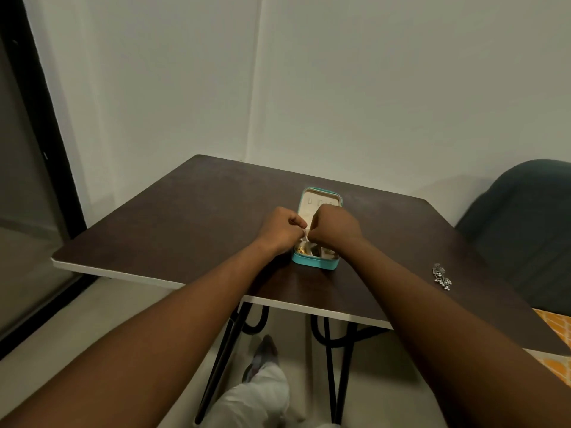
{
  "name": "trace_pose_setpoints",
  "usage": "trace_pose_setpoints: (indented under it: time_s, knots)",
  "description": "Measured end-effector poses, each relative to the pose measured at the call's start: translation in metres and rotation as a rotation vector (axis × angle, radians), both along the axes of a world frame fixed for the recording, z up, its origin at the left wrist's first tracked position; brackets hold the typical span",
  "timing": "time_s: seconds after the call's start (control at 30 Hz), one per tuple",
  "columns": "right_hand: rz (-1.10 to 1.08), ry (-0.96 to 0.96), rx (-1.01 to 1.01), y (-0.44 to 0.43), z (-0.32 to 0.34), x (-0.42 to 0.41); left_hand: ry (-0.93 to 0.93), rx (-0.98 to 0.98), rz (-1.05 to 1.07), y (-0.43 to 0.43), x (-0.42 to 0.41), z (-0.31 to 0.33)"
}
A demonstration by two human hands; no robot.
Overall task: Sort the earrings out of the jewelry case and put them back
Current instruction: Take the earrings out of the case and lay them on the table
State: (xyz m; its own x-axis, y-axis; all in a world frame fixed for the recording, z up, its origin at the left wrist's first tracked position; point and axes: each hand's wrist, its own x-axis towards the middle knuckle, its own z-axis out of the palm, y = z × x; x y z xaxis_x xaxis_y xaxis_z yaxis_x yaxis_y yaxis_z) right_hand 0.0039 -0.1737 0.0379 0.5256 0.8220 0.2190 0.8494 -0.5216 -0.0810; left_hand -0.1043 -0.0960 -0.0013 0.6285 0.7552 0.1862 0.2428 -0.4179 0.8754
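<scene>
Teal case (pixel 315 265) on dark wood table (pixel 185 217), lid (pixel 321 196) swung back toward 12 o'clock, cream lining on view. Inside, at the near left corner, small gold pieces (pixel 300 250), too small to identify. Left hand (pixel 282 225) and right hand (pixel 335 223) directly above the case, knuckles up, fingers curled in, fingertips meeting in the middle. Between them, pinched from both sides, a small pale item (pixel 306 233) just over the open tray; nature unclear. Left hand at 9 o'clock of that item, right hand at 3 o'clock. Bare forearms reaching in from 6 o'clock. Silver jewellery piece (pixel 442 277) flat on the table at 4 o'clock from the case, well apart, near the right edge. Dark chair (pixel 525 217) beyond the table at 3 o'clock. Under the table at 6 o'clock, a leg (pixel 256 393) in pale trousers and a grey shoe (pixel 262 353).
</scene>
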Motion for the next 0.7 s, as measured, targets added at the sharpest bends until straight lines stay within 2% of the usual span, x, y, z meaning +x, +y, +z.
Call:
trace_pose_setpoints:
  time_s: [0.23,0.4,0.5,0.7]
  knots:
    - [0.012,-0.151,-0.074,0.009,0.003,-0.010,-0.007,0.003,-0.012,0.003,-0.002,-0.003]
    - [0.039,-0.075,0.000,0.003,0.002,-0.007,-0.007,0.007,-0.003,0.000,-0.004,0.002]
    - [0.070,0.103,0.134,-0.003,0.006,0.002,-0.020,-0.007,-0.012,-0.003,-0.003,0.006]
    - [0.137,0.729,0.414,-0.031,0.025,0.004,-0.144,-0.070,-0.033,-0.012,0.000,0.020]
